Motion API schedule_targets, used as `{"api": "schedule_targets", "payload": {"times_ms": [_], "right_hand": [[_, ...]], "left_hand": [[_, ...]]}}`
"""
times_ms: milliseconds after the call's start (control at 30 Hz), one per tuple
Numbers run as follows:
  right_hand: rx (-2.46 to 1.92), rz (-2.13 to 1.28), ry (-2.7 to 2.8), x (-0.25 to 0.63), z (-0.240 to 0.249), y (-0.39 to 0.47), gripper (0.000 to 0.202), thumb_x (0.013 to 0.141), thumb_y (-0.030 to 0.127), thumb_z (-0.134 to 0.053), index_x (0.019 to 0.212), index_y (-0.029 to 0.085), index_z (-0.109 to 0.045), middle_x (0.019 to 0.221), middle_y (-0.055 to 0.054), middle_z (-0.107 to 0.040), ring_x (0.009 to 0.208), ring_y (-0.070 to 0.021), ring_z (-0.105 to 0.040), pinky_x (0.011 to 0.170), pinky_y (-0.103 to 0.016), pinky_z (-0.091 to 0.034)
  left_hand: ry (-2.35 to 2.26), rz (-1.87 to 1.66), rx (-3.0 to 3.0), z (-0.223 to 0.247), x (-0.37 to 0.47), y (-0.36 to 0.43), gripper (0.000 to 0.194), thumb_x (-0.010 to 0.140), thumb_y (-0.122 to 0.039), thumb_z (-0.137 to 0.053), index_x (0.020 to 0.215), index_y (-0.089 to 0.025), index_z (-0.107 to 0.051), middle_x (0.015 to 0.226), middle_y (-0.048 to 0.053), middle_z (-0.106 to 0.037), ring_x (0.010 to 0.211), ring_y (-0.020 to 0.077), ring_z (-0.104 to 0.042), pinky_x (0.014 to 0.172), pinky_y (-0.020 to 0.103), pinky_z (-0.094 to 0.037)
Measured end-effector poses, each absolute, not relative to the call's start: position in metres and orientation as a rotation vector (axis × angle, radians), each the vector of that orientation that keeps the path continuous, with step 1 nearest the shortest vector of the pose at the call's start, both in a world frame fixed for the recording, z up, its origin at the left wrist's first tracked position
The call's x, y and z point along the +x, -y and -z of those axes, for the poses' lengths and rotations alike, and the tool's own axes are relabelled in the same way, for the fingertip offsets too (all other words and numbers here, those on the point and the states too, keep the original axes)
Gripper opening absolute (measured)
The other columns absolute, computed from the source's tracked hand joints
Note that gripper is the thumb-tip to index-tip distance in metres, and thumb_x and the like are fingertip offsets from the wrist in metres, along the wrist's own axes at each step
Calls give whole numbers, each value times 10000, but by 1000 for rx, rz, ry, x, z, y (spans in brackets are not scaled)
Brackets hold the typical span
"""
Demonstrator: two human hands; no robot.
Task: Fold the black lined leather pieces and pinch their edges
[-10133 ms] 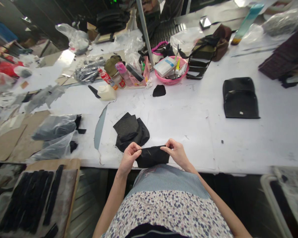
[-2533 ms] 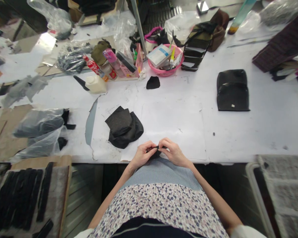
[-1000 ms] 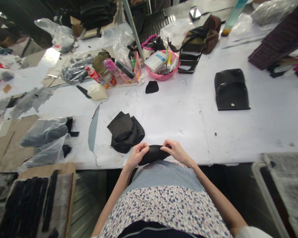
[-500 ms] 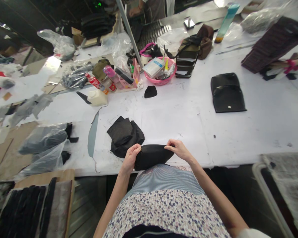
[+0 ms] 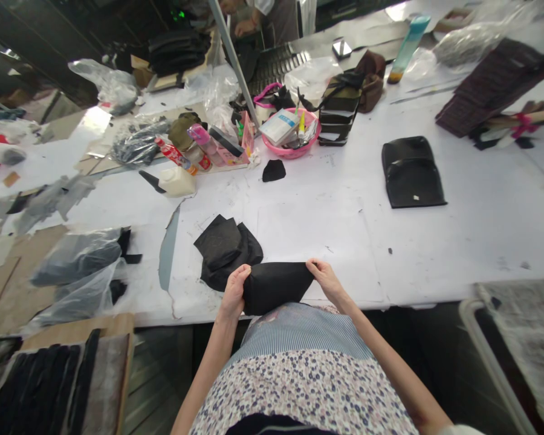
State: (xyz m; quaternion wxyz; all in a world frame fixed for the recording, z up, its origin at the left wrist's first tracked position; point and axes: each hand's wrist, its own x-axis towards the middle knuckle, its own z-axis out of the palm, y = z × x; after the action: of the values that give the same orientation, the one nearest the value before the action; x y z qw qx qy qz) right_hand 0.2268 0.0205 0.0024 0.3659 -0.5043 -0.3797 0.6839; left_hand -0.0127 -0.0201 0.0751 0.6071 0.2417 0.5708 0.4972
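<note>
head view: we have both bare hands on one black fabric piece point(image 5: 278, 287), pulled out flat at the near edge of the white table point(image 5: 312, 223). left hand point(image 5: 237, 287) pinches its left end, thumb on the near side. right hand point(image 5: 325, 278) pinches the upper right corner between thumb and fingers. so both grips are closed on fabric, with the top edge drawn nearly straight between them. from our angle the piece's lower edge meets the striped apron point(image 5: 303, 329).

just beyond the left hand we see a black fabric pile point(image 5: 224, 248), loosely stacked, lying on the table. farther back sits a small black scrap point(image 5: 274, 171), near a pink basket point(image 5: 291, 153) with a white and blue box point(image 5: 280, 125) in it. left of that: a cream container point(image 5: 178, 181) and a red bottle point(image 5: 168, 150) (the bottle leans well over in our view).

off to the right, well apart from the hands, a black pouch point(image 5: 414, 178) lies flat. lower left we have black strips point(image 5: 36, 386) side by side on a board point(image 5: 118, 329).

top of frame, a co-worker's hand point(image 5: 245, 27) shows beside the pole point(image 5: 233, 57); it's dim and blurred there, so we can't tell what it touches.
</note>
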Motion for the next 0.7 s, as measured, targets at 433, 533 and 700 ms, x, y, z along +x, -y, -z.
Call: {"api": "schedule_targets", "payload": {"times_ms": [433, 533, 700], "right_hand": [[-1493, -1807, 719, 208, 27, -51, 537, 578, 701, -661, 622, 177, -555, 579, -46, -601, 565, -183, -534, 545, -300, -419], [-1508, -1768, 757, 207, 30, -48, 542, 645, 725, -588, 643, 186, -538, 593, -44, -595, 575, -180, -531, 548, -298, -425], [-1612, -1608, 875, 193, 38, -31, 531, 692, 731, -501, 581, 217, -433, 527, 20, -466, 558, -144, -424, 499, -261, -342]], "left_hand": [[-1348, -1232, 379, -48, -5, 11, 347, 671, -432, -776, 794, -126, -667, 766, 48, -701, 750, 161, -638, 760, 286, -482], [-1358, -1171, 457, -44, -3, 14, 406, 717, -497, -725, 859, -122, -660, 834, 74, -704, 834, 186, -642, 763, 285, -490], [-1475, -1289, 396, -41, 2, 10, 452, 686, -562, -716, 798, -135, -614, 809, 49, -684, 798, 160, -629, 729, 253, -489]]}}
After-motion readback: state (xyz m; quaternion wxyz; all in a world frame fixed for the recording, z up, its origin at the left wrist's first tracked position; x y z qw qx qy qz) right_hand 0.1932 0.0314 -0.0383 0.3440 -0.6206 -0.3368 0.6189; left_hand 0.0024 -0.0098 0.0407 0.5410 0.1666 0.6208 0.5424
